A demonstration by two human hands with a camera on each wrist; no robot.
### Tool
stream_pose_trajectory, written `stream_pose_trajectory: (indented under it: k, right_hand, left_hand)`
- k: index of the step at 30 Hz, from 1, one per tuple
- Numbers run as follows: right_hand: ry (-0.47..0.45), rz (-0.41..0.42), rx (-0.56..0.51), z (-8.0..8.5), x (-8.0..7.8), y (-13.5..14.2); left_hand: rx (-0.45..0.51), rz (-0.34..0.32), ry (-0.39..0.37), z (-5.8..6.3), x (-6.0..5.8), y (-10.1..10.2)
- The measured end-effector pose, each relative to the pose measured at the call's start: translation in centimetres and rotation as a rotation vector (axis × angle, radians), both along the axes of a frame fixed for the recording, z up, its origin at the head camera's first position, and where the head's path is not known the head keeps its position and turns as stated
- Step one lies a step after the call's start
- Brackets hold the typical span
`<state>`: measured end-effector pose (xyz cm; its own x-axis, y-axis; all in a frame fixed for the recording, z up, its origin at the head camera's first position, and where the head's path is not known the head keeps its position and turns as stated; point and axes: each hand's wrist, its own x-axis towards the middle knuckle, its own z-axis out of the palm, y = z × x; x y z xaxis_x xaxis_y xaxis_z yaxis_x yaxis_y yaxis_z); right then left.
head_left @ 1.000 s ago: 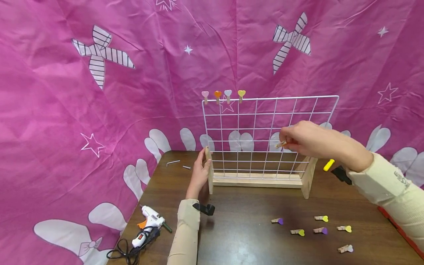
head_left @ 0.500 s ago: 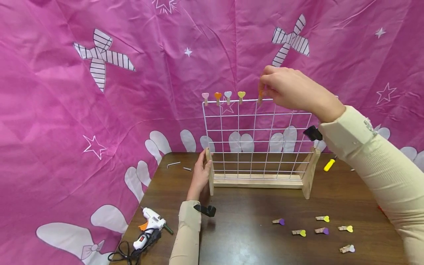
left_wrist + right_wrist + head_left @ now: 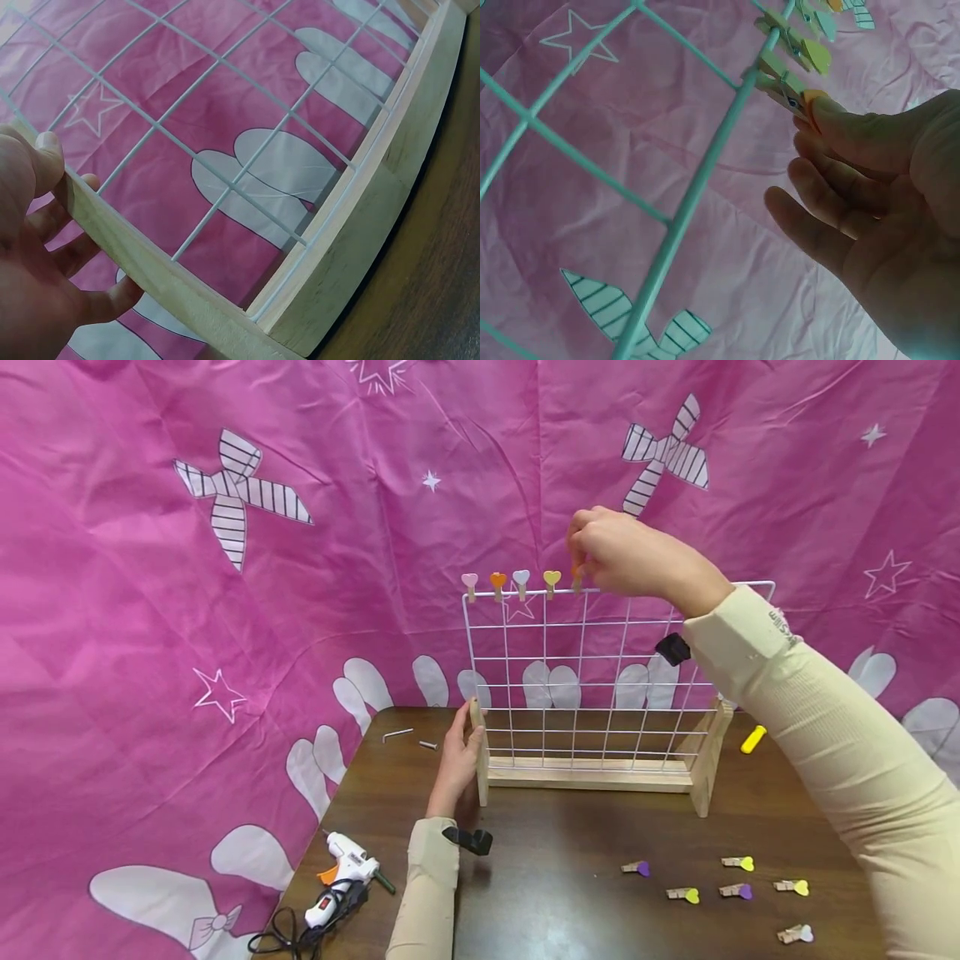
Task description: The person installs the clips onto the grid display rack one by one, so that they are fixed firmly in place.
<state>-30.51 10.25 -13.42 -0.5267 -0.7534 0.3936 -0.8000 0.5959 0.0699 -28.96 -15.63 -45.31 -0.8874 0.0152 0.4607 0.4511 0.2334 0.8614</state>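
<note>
My right hand (image 3: pixel 630 556) is up at the top bar of a white wire grid (image 3: pixel 545 657). Between thumb and fingers it pinches a wooden clothespin (image 3: pixel 786 86) with an orange heart, whose jaws meet the bar in the right wrist view. To its left along that bar stand clothespins with pink (image 3: pixel 469 580), orange (image 3: pixel 498 580), white (image 3: pixel 521 577) and yellow (image 3: pixel 552 578) hearts. My left hand (image 3: pixel 456 760) holds the left wooden side piece (image 3: pixel 150 262) of the grid's stand, thumb on one face and fingers round behind.
Several heart clothespins, such as a purple one (image 3: pixel 641 868), lie on the brown table (image 3: pixel 555 910) at front right. At left are a hot glue gun (image 3: pixel 348 860) with its cord, a hex key (image 3: pixel 397 734) and a bolt (image 3: pixel 428 745). A yellow handle (image 3: pixel 753 740) lies right of the stand.
My right hand has risen from in front of the grid to its top bar with the orange-heart clothespin, then shifted a little left toward the yellow one. My left hand stays on the stand.
</note>
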Motion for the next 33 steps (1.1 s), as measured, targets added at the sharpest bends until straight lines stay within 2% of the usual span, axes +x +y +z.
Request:
stream_pose_trajectory:
  k: [3, 7, 11, 16, 23, 28, 33]
  right_hand:
    - [-0.031, -0.022, 0.035, -0.1, 0.2, -0.4]
    - [-0.065, -0.114, 0.056, 0.0, 0.9, -0.4]
    - [-0.072, -0.183, 0.030, -0.4, 1.4, 0.2]
    - [-0.017, -0.144, -0.050, -2.0, 2.1, 2.0]
    - [0.029, -0.061, -0.100, -4.8, 3.3, 4.3]
    - [0.071, -0.027, -0.113, -7.0, 4.2, 5.5]
    - [0.092, -0.021, -0.115, -9.2, 5.1, 6.7]
  left_hand:
    - [-0.003, 0.003, 0.026, -0.3, -0.1, 0.0]
    - [-0.004, -0.001, 0.088, -0.6, -0.2, 0.0]
    - [0.001, 0.000, 0.081, -0.5, -0.2, -0.1]
    - [0.018, -0.006, 0.025, 0.1, 0.0, 0.0]
    - [0.006, -0.022, 0.020, 2.3, 1.8, 0.5]
    - [0.002, -0.005, 0.010, 2.7, 2.1, 0.5]
    - [0.008, -0.014, -0.002, 2.5, 1.8, 0.6]
